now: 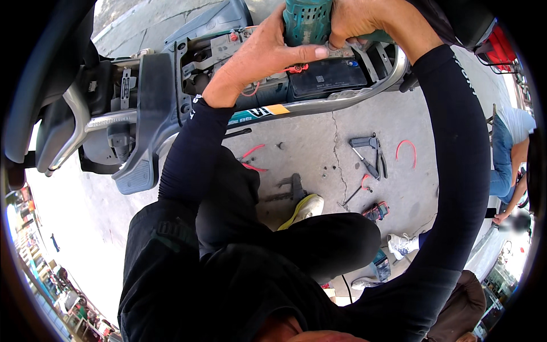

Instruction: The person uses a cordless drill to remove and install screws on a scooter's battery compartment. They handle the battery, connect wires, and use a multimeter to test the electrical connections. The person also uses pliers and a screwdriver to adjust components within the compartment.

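Observation:
A teal power tool with slotted vents stands over the opened body of a scooter; its upper part is cut off by the picture's edge. My left hand is closed round its left side, the thumb stretched along its lower end and the other fingers mostly hidden. On the right side my right hand grips the tool with bent fingers, and a green part shows beneath this hand. Just below the hands lies a black battery in the scooter's bay, with a red connector beside it.
On the cracked concrete lie red-handled pliers, a screwdriver, a red wire loop, a red-and-black device and small loose parts. A seated person is at the far right. My shoe rests below the scooter.

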The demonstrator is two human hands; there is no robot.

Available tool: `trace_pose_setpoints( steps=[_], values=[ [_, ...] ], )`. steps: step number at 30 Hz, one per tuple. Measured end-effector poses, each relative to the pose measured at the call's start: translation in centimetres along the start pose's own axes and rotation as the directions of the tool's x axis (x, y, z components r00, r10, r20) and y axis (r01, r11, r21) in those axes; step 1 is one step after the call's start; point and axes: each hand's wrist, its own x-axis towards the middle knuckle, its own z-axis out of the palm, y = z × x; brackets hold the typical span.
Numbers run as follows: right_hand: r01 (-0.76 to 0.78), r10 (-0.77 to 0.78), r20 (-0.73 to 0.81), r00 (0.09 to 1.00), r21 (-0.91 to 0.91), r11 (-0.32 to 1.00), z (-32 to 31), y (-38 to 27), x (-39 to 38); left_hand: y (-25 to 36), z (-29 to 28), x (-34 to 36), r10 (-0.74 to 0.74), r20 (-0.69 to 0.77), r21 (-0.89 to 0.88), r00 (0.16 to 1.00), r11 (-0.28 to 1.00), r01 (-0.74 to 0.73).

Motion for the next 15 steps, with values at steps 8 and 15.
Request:
trace_pose_setpoints(
  steps=[8, 15],
  values=[
    [0.064, -0.064, -0.009, 0.998, -0.002, 0.998, 0.3, 1.1, 0.4, 2.0, 2.2, 1.4, -0.160, -0.118, -0.178, 0.980, 0.974, 0.138],
    [0.204, -0.214, -0.075, 0.974, -0.125, 0.971, 0.5, 2.6, 1.7, -1.2, 2.7, 1.3, 0.010, -0.208, 0.067, 0.978, 0.998, 0.004]
  ],
)
